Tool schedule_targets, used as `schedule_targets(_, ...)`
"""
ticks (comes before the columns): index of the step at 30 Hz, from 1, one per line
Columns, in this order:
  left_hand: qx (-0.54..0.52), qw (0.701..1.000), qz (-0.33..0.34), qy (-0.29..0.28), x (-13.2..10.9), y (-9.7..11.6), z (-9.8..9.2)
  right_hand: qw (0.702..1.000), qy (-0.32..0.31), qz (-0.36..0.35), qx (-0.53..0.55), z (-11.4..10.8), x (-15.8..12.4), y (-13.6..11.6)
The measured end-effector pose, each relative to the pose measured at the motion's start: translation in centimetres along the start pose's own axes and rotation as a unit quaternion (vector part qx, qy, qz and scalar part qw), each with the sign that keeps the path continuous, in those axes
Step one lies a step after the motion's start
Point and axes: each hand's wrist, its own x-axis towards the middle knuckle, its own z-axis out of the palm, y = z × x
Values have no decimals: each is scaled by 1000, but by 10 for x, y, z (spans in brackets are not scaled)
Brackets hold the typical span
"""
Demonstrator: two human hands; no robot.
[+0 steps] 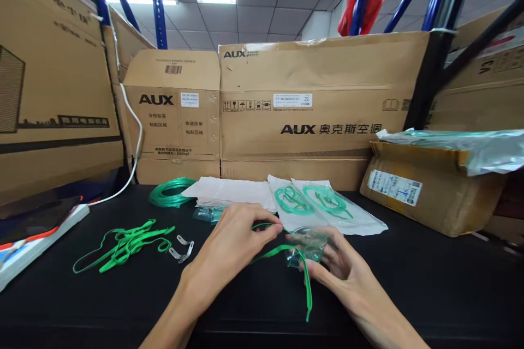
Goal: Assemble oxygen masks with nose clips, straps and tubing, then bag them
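My right hand grips a small clear, green-tinted plastic mask from its right side, thumb below and fingers behind. A green elastic strap runs across the mask's front, and one end dangles over the table. Between thumb and forefinger, my left hand pinches a thin length of this strap near the mask's left edge. How the strap meets the mask is partly hidden by my fingers. Farther left lie a tangled pile of green straps and bent metal strips. More clear plastic pieces are half covered behind my left hand.
Behind the hands are coiled green tubing, white packaging and bagged tubing sets. A cardboard box with bags on top stands right. Large cartons wall off the back. A phone lies far left near a white cable.
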Motion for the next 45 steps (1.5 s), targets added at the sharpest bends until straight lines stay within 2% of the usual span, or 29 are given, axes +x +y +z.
schedule_targets(14,20,1000,10,-7,-2,1,4,999,-26,-18,9,-3,1,9)
schedule_targets(20,29,999,0,-12,-2,6,5,999,-25,-26,11,-2,2,7)
schedule_targets(25,18,999,4,-37,-3,9,7,1000,1,-23,13,-2,0,12)
schedule_targets(30,1,1000,-6,-27,-3,10,10,1000,-10,-28,6,-4,-7,11)
schedule_targets(33,-22,999,-23,-12,-1,10,10,999,12,-30,15,-4,-10,6)
schedule_targets(36,-37,998,-50,-7,0,12,11,998,63,-13,3,-1,-8,0)
schedule_targets(40,-75,993,-77,-49,-2,13,12,992,91,-21,-88,1,-3,-3)
schedule_targets(45,-108,982,-102,-114,-5,10,14,991,89,-53,-85,2,-4,1)
